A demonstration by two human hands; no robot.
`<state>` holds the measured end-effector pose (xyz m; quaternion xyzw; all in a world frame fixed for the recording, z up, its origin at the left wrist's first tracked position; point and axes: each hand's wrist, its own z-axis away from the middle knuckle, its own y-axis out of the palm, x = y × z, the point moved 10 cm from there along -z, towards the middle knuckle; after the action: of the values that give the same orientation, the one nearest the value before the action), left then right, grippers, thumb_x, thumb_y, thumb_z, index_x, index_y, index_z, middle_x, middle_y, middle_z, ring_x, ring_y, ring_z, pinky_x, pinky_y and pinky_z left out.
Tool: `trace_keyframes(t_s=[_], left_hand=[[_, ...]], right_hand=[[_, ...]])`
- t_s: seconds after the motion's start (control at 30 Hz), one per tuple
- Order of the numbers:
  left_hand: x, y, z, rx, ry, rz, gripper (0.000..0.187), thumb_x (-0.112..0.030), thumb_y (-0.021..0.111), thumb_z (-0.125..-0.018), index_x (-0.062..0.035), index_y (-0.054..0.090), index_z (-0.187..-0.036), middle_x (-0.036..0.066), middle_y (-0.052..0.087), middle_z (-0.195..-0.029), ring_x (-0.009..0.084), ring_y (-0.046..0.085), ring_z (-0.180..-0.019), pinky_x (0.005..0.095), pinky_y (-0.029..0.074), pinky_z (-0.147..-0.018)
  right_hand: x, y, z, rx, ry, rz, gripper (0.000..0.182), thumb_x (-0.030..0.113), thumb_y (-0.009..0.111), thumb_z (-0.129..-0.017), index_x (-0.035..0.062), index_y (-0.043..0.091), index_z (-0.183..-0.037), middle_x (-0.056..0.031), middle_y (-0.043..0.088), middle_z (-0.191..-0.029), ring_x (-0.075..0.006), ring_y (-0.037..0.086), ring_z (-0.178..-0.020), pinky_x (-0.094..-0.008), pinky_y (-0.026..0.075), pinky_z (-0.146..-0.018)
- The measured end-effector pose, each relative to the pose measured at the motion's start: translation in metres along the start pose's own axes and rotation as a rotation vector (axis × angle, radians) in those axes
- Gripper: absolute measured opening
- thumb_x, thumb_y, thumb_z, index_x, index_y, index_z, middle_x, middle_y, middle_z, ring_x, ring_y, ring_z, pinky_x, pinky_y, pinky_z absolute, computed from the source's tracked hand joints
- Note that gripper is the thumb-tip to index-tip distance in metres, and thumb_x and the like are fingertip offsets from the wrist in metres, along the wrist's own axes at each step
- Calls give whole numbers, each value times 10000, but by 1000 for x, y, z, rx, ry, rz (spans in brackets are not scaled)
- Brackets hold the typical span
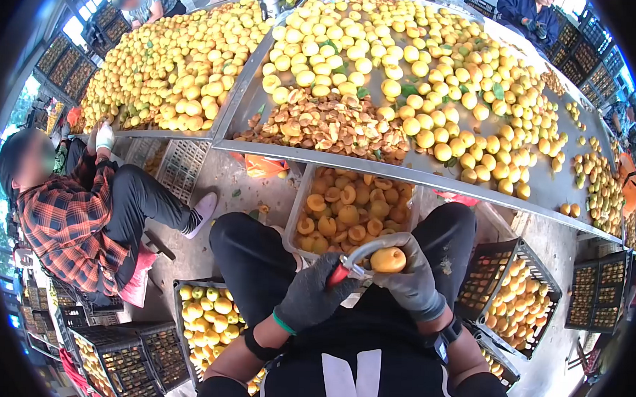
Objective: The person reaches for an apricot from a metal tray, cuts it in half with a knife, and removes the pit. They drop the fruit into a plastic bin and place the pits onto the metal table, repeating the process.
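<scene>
My left hand [312, 292], in a dark glove with a green cuff, is closed around a red-handled tool [339, 273] with a curved grey metal part. In my right hand [415, 277], gloved in grey, is a whole apricot [388, 260], gripped by the fingers close beside the tool's metal end. Both hands are above my lap, between my knees. Just beyond them stands a pale plastic bin [298, 201] full of halved apricots [348, 214].
A metal-edged table [320, 156] ahead carries whole apricots [435, 125] and a pile of cut pieces [328, 122]. Crates of apricots stand at my left [210, 318] and right [519, 299]. A person in a plaid shirt [72, 223] sits at left; others are across the table.
</scene>
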<state>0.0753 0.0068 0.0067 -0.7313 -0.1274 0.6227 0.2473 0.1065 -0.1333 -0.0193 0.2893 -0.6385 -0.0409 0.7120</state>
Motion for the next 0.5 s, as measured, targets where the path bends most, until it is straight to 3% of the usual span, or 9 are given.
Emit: trace_keyframes(t_s=[0.13,0.2,0.3,0.4,0.5], left_hand=[[-3,5,9,23,55,-169,365,-261,670,-822,-36,573,-1092,129,628,-846,327,631,-710,401,493,-574],[-17,2,13,-61,205,-343,298,-174,711,-762,-54,617,-1018,121,638,-771,326,632,-664,375,504,-572],[-14,3,20,-69,247,-524,362,-209,670,-773,-59,605,-1095,95,637,-815,259,639,-666,366,488,-535],[-8,9,19,-43,243,-638,366,-185,670,-759,-61,598,-1096,93,635,-812,249,634,-649,363,490,-532],[-6,13,15,-62,208,-417,339,-202,670,-788,-57,572,-1078,103,632,-823,255,629,-644,365,484,-540]], right_hand=[[13,15,5,37,-1,125,503,-40,737,-679,60,495,-1108,-96,557,-1068,-164,562,-957,-300,461,-842],[16,20,6,65,-30,92,481,-32,736,-692,65,503,-1102,-97,557,-1063,-165,561,-951,-299,459,-832],[16,24,7,97,-115,47,412,-16,717,-733,75,520,-1083,-102,556,-1054,-171,560,-939,-296,455,-812],[9,21,8,63,-173,21,318,-3,674,-784,81,534,-1056,-109,553,-1051,-177,561,-931,-298,456,-802],[4,17,5,42,-152,-71,267,-20,636,-812,74,546,-1044,-100,554,-1062,-173,562,-951,-305,465,-822]])
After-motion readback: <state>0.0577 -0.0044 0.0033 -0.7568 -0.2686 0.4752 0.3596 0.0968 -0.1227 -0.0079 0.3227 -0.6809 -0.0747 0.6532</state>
